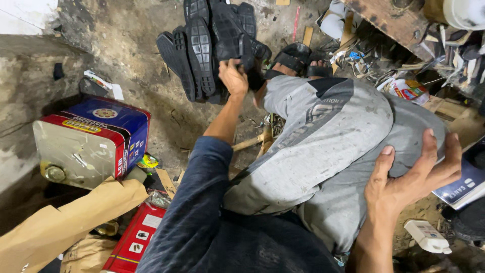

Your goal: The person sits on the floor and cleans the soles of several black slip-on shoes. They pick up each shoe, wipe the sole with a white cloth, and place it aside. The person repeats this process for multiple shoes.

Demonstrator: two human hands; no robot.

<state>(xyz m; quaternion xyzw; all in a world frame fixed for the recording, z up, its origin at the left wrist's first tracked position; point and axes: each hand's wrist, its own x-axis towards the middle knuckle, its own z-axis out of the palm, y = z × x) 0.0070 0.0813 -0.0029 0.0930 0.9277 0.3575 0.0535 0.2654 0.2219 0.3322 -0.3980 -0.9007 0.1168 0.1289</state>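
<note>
The left hand (233,77) reaches out to a pile of black shoes (209,45) on the dirty floor (136,45), fingers closed on one shoe; the right hand (411,182) rests spread open on a grey-trousered knee (404,126)

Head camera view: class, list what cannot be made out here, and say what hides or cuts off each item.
- Left hand fingertips: buried in the pile of black shoe soles, so the grip is unclear.
- Wooden handle: its far end is hidden behind the grey-trousered knee.
- White container: cut off by the top right corner.
- Red tin: cut off by the bottom edge.
- Right hand: rests open on the knee.
</note>
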